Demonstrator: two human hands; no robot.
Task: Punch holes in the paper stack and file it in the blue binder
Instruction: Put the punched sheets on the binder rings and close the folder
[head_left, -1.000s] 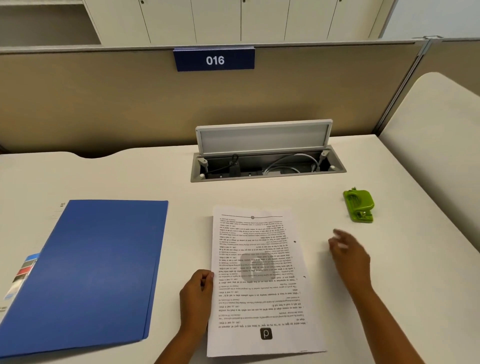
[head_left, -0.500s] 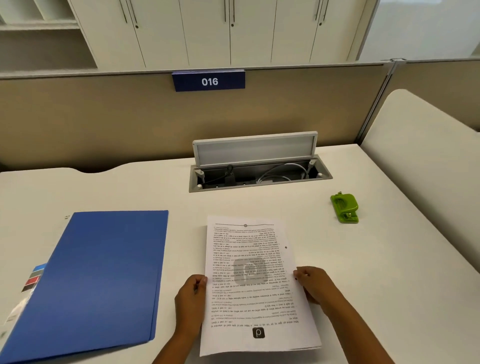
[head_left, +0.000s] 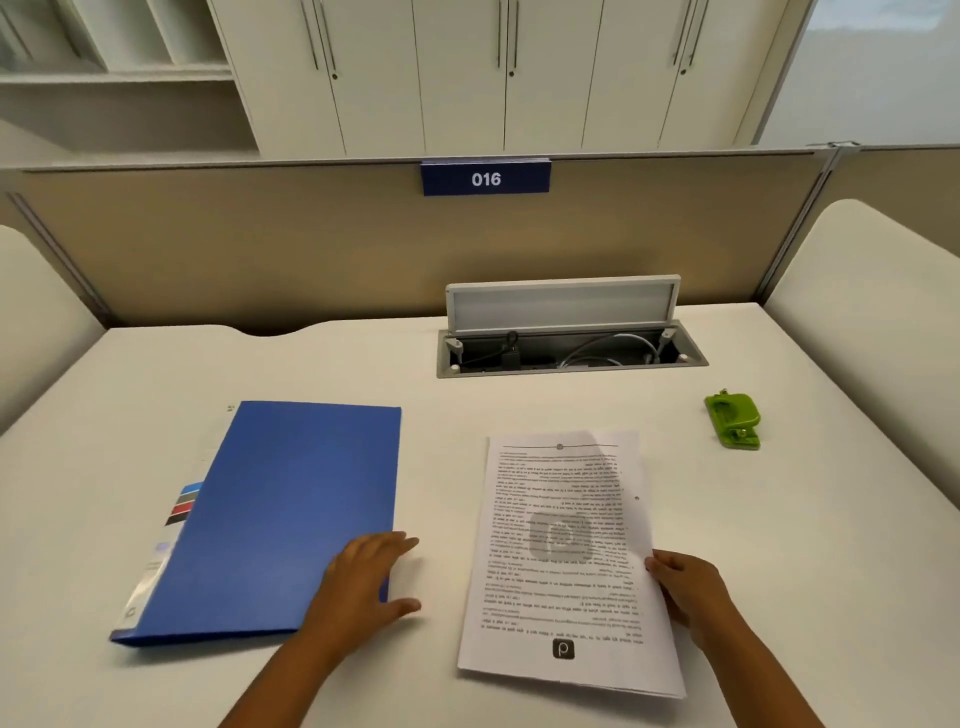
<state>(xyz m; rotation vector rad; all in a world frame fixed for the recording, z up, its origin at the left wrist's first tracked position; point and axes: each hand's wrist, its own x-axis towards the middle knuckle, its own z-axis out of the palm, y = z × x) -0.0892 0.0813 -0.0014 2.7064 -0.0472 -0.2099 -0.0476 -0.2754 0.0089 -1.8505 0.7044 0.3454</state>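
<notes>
The right hand (head_left: 685, 590) grips the right edge of the paper stack (head_left: 569, 561), fingers (head_left: 655, 564) curled on the sheet. The left hand (head_left: 363, 582) lies spread, fingers straight, over the near right corner of the blue binder (head_left: 275, 514), which lies closed on the desk (head_left: 519, 400) left of the stack. A green punch (head_left: 733, 420) sits well apart to the far right, near the open cable box (head_left: 569, 353).
</notes>
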